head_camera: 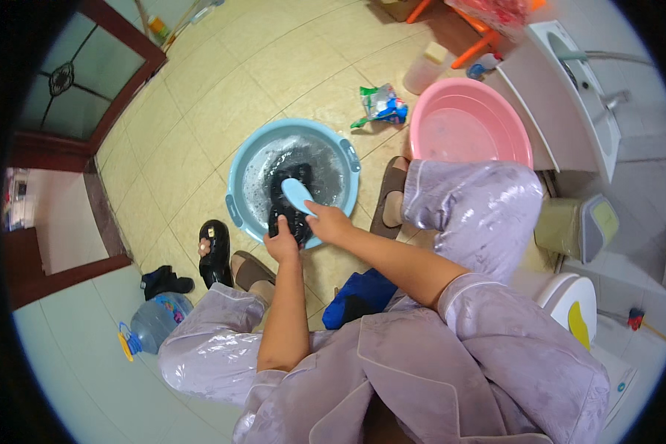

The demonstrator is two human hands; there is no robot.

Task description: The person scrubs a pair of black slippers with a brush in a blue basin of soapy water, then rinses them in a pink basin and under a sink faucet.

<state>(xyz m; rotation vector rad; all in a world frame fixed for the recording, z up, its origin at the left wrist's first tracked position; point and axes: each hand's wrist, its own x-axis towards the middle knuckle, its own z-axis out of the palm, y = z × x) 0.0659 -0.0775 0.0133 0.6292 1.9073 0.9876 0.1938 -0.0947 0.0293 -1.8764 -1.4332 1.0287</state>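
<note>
A light-blue plastic basin (237, 166) with soapy water stands on the tiled floor in front of me. My left hand (282, 242) grips the near end of a wet black item (277, 208), perhaps a shoe, which lies over the basin's near side; its exact kind is unclear. In my right hand (328, 222) is a light-blue brush (296, 191), its back turned up and its head against the black item. The bristles are hidden beneath it. Suds float on the water around the item.
A pink basin (416, 119) stands at the right, beside my slippered foot. Near it lies a crumpled plastic packet (383, 105). A black shoe (215, 252) and a large water bottle (155, 322) are at the left. Blue cloth (355, 299) lies between my legs. A bin (569, 227) and toilet (571, 305) stand at the right.
</note>
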